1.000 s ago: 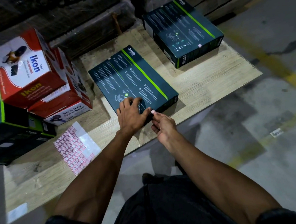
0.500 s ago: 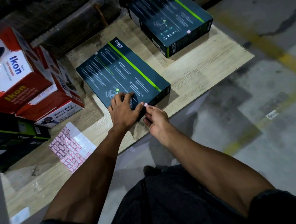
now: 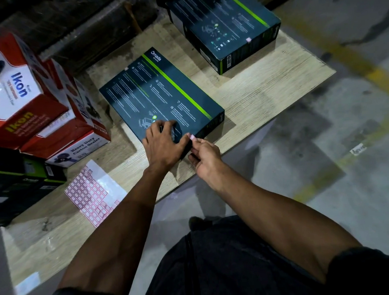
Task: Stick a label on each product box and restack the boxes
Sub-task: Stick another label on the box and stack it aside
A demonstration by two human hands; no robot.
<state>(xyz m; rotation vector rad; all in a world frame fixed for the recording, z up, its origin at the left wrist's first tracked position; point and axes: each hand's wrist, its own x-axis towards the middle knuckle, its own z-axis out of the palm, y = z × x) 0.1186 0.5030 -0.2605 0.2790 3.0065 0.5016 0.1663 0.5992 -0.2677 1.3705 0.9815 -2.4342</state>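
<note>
A dark Omada box (image 3: pixel 161 97) with a green stripe lies flat on the wooden board (image 3: pixel 265 94). My left hand (image 3: pixel 164 144) rests on its near corner, fingers spread on the top. My right hand (image 3: pixel 204 157) pinches a small pink label (image 3: pixel 192 137) at that corner, beside my left thumb. A second dark box (image 3: pixel 225 26) sits at the board's far end with a small pink label (image 3: pixel 248 40) on its top. The sheet of pink labels (image 3: pixel 90 195) lies on the board to the left of my left arm.
Red and white Ikon carton-sealer boxes (image 3: pixel 21 93) are piled at the left, over more dark boxes (image 3: pixel 15 179). Concrete floor with yellow lines (image 3: pixel 353 60) lies to the right. Dark wrapped goods run along the back.
Both hands stay at the box's near corner with the label; the view has shifted a little. Nothing else has moved.
</note>
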